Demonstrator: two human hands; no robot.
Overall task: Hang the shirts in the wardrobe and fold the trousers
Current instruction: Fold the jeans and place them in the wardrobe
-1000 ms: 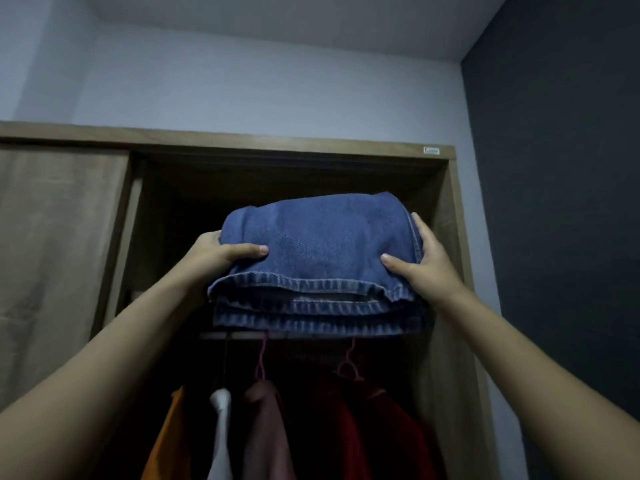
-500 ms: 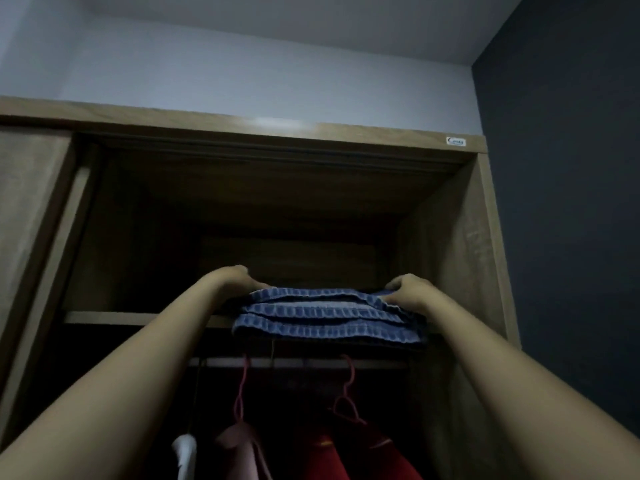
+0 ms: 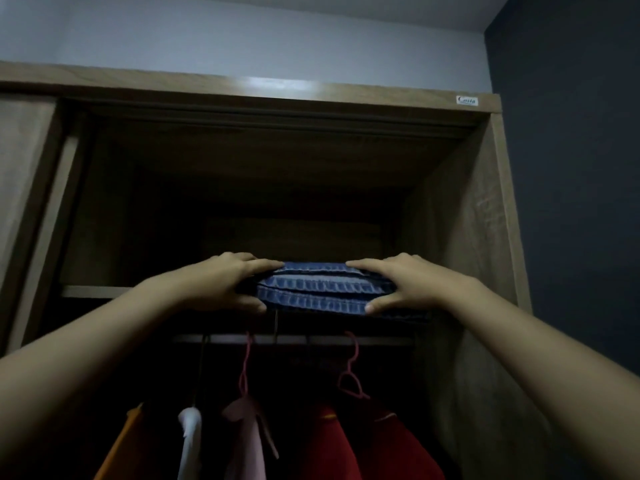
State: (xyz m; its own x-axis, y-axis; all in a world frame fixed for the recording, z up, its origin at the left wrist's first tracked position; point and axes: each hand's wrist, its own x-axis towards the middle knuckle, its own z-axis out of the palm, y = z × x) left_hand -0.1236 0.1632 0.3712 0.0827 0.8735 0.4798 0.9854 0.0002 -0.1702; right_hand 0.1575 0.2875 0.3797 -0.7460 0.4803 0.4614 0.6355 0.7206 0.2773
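A bedroom at home, a tall wooden wardrobe (image 3: pixel 478 237) by a dark wall (image 3: pixel 571 168), shirts (image 3: pixel 325 445) on hangers (image 3: pixel 349 379) on a rail (image 3: pixel 294 339), a shelf (image 3: pixel 93 291) above, white ceiling (image 3: pixel 311 8)

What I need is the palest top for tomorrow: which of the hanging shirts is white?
The white shirt is second from the left, between the orange shirt and the pink shirt; the two red shirts hang farther right.

A small white sticker (image 3: pixel 467 100) on the wardrobe (image 3: pixel 242 88) top rail's right end; its blurred blue lettering looks like "Casta".
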